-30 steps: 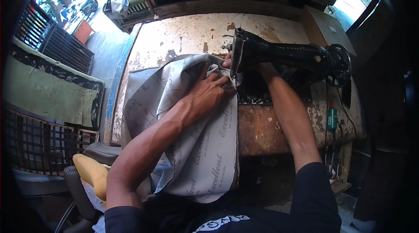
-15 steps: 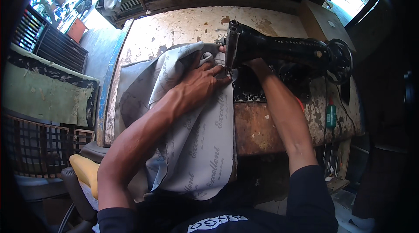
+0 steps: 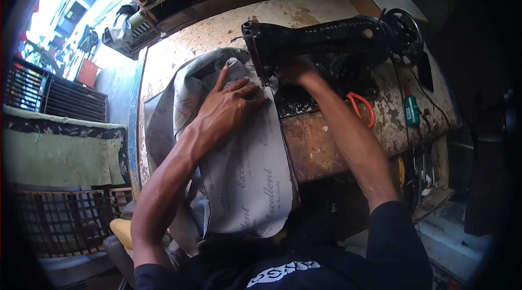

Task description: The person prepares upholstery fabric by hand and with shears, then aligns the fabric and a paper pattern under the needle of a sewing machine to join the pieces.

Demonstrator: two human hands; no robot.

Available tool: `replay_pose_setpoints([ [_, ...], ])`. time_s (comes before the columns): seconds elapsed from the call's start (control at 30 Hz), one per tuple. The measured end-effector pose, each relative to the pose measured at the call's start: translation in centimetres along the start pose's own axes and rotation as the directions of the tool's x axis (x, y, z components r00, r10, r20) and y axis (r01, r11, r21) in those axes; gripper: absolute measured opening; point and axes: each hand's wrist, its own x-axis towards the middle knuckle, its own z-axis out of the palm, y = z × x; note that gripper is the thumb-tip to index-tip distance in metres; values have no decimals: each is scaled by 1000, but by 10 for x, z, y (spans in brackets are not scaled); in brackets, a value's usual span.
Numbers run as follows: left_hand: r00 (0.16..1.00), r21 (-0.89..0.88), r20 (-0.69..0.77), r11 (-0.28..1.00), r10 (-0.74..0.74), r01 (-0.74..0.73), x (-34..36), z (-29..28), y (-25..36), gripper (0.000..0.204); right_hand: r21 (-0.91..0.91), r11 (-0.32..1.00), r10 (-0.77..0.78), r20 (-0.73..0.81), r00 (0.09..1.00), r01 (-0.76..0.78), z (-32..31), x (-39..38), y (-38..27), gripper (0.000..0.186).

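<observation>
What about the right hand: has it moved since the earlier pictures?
Yes: the right hand has shifted rightward against the sewing machine's head. Earlier it showed partly left of the head; now it sits to the right.

The paint-worn sewing table (image 3: 212,34) carries a black sewing machine (image 3: 321,41), grey printed fabric (image 3: 253,165) draping over its near edge, an orange looped handle (image 3: 372,117) and a green red-capped squeeze bottle (image 3: 411,110).

Dark slatted panel (image 3: 60,94) beside pale floor (image 3: 116,80), bright daylight beyond
</observation>
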Motion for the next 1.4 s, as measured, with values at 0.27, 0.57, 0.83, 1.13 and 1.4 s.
replay_pose_setpoints([
  [0.27,998,-321,53,947,30,-11,-23,5,32,51,-239,950,268,303,915,-200,32,-284,-32,48],
  [0.57,998,-284,28,958,58,-48,-15,-5,31,45,655,645,458,80,885,-393,128,-373,-10,61],
  [0.83,1000,-285,3,958,25,-23,-11,0,31,43,495,802,478,-194,857,-335,172,-380,26,77],
  [1.13,998,-206,39,978,55,-46,-10,-2,26,42,681,732,-92,72,993,19,104,-378,-63,40],
  [1.4,999,-190,53,982,13,-3,-9,-1,42,46,701,674,114,214,970,-234,84,-409,-25,39],
])
